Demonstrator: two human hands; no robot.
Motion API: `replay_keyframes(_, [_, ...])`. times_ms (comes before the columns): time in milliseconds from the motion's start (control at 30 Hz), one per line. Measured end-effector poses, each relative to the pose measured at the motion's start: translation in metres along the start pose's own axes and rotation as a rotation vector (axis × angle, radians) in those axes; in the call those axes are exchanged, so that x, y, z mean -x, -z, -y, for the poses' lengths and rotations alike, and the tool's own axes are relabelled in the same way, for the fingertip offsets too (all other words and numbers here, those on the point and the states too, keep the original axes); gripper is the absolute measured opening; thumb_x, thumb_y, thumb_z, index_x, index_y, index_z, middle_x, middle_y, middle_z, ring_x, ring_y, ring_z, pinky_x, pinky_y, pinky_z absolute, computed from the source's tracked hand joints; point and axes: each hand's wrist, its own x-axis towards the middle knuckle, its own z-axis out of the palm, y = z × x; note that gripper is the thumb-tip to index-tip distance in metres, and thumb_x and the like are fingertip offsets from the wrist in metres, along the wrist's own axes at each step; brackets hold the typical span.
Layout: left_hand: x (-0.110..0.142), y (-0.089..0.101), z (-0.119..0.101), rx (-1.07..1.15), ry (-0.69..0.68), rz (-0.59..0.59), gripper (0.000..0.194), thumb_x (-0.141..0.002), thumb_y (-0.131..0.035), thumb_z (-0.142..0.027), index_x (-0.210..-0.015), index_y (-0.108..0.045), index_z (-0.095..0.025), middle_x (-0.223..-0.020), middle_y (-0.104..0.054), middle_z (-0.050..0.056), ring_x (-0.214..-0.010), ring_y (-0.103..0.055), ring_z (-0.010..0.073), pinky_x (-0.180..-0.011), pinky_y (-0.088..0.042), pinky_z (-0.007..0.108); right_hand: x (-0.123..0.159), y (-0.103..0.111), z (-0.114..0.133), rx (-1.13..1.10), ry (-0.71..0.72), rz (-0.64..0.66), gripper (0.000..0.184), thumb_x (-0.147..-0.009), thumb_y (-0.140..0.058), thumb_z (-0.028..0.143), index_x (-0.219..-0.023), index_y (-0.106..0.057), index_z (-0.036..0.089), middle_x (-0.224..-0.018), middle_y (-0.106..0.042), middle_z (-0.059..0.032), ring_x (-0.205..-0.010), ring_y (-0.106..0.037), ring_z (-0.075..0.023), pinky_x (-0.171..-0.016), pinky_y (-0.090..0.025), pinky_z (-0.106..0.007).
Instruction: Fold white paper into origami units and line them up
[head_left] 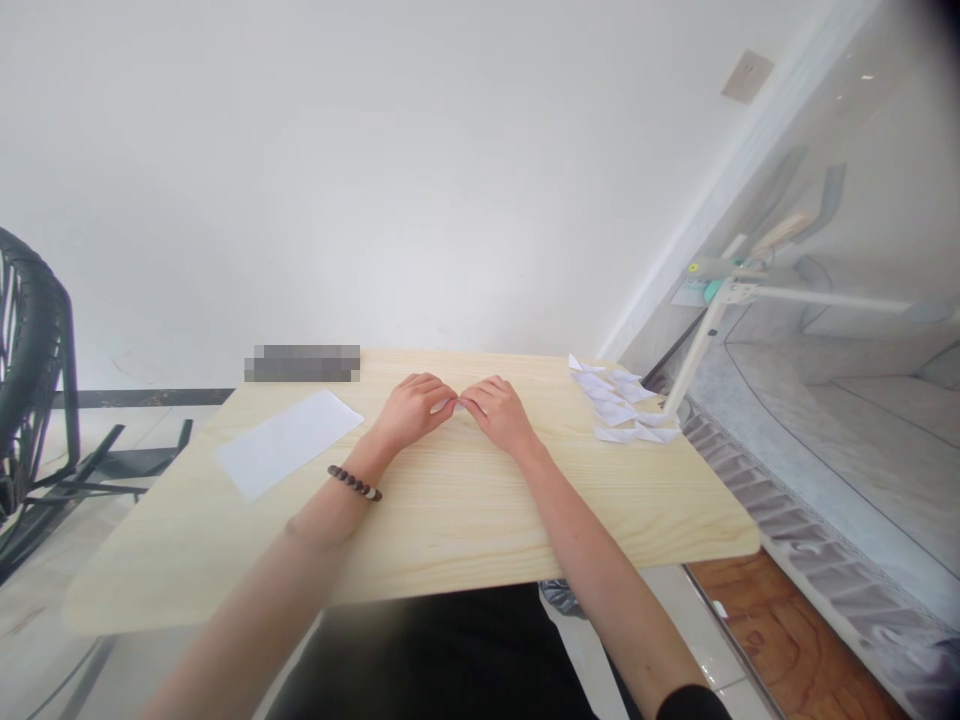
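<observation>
My left hand (415, 408) and my right hand (498, 410) meet over the middle of the wooden table, thumbs and fingertips pinched close together. Between them shows a small piece of white paper (444, 405), mostly hidden by the fingers; its folds cannot be made out. Left of my left hand lies a flat white paper sheet (289, 445). Several folded white paper pieces (615, 405) with pointed ends rest in a loose group to the right of my right hand.
The light wooden table (450, 540) stands against a white wall. At its back left is a blurred-out grey patch (303, 363). A black chair (34, 370) is at the far left. A white metal stand (697, 360) and a grey sofa (847, 430) are beyond the right edge.
</observation>
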Motion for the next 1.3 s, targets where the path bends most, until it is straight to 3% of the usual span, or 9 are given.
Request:
replay_keyframes(367, [-0.002,0.008,0.000,0.044,0.017,0.016,0.019,-0.081,-0.045,-0.026,-0.077,-0.061,-0.018,-0.078,-0.064,0.005,-0.082,-0.055,0.0168,-0.079,-0.037,0.032,0.001,0.001,-0.003,-0.068,0.006,0.000,0.017,-0.085,-0.040,0.023,-0.084,-0.057,0.019,-0.084,-0.062,-0.0030,-0.085,-0.049,-0.0166,-0.080,-0.036,-0.031])
replay_keyframes(633, [0.002,0.014,0.014,0.052,0.064,-0.032,0.018,-0.080,-0.047,-0.026,-0.075,-0.063,-0.019,-0.074,-0.065,0.004,-0.078,-0.057,0.0167,-0.077,-0.039,0.032,0.007,0.002,-0.028,-0.046,-0.060,-0.033,0.022,-0.086,-0.038,0.024,-0.083,-0.060,0.020,-0.083,-0.063,-0.0045,-0.085,-0.052,-0.0181,-0.078,-0.039,-0.032])
replay_keyframes(767, [0.009,0.017,0.025,0.036,0.152,-0.102,0.017,-0.079,-0.048,-0.026,-0.076,-0.063,-0.018,-0.078,-0.065,0.005,-0.076,-0.056,0.0168,-0.074,-0.040,0.032,0.011,0.005,-0.039,-0.046,-0.151,-0.116,0.023,-0.085,-0.038,0.024,-0.082,-0.060,0.020,-0.083,-0.063,-0.0047,-0.084,-0.052,-0.0185,-0.078,-0.040,-0.033])
replay_keyframes(900, [0.009,0.015,0.022,0.052,0.150,-0.064,0.018,-0.079,-0.047,-0.026,-0.076,-0.063,-0.018,-0.074,-0.064,0.004,-0.074,-0.056,0.0165,-0.072,-0.041,0.031,0.008,0.002,-0.029,-0.099,-0.152,-0.116,0.023,-0.086,-0.037,0.025,-0.088,-0.059,0.021,-0.088,-0.062,-0.0051,-0.086,-0.052,-0.0181,-0.077,-0.042,-0.032])
replay_keyframes(1067, [0.004,0.010,0.009,0.095,0.136,-0.026,0.017,-0.078,-0.048,-0.026,-0.075,-0.062,-0.018,-0.075,-0.064,0.004,-0.073,-0.056,0.0161,-0.071,-0.042,0.030,0.003,-0.005,-0.007,-0.135,-0.145,-0.166,0.032,-0.083,-0.042,0.032,-0.113,-0.047,0.021,-0.108,-0.054,-0.0071,-0.088,-0.052,-0.0172,-0.077,-0.044,-0.032])
replay_keyframes(1200, [0.004,0.009,0.008,0.110,0.127,-0.012,0.016,-0.078,-0.049,-0.026,-0.076,-0.063,-0.018,-0.074,-0.064,0.004,-0.074,-0.056,0.0161,-0.071,-0.042,0.030,0.002,-0.004,-0.007,-0.149,-0.065,-0.106,0.021,-0.086,-0.039,0.029,-0.092,-0.058,0.022,-0.094,-0.060,-0.0049,-0.093,-0.051,-0.0176,-0.083,-0.041,-0.032])
replay_keyframes(1300, [0.006,0.011,0.013,0.107,0.150,-0.024,0.016,-0.077,-0.049,-0.026,-0.075,-0.063,-0.018,-0.074,-0.064,0.004,-0.073,-0.056,0.0162,-0.071,-0.043,0.030,0.003,0.000,-0.016,-0.166,-0.108,-0.122,0.022,-0.086,-0.038,0.028,-0.083,-0.058,0.020,-0.085,-0.061,-0.0047,-0.086,-0.052,-0.0170,-0.079,-0.042,-0.031])
